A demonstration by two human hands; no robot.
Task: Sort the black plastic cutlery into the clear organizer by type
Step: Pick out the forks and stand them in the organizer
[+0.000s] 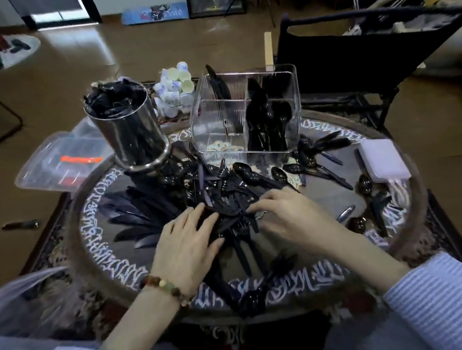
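Observation:
A heap of black plastic forks (223,193) lies in the middle of the round tray table (108,246). My left hand (188,243) lies flat on the heap's left side, fingers spread. My right hand (286,211) touches its right side with its fingertips. Black knives (139,211) fan out to the left. Spoons (281,173) lie scattered to the right. The clear organizer (246,115) stands at the back; its right compartment holds spoons, a back compartment holds knives, and the front left one shows no cutlery.
A steel cylinder (129,128) stuffed with black plastic stands at back left. Small white cups (174,92) sit behind it. A lilac box (382,163) is on the right, a clear lidded container (58,162) off the table's left, a black chair (368,52) behind.

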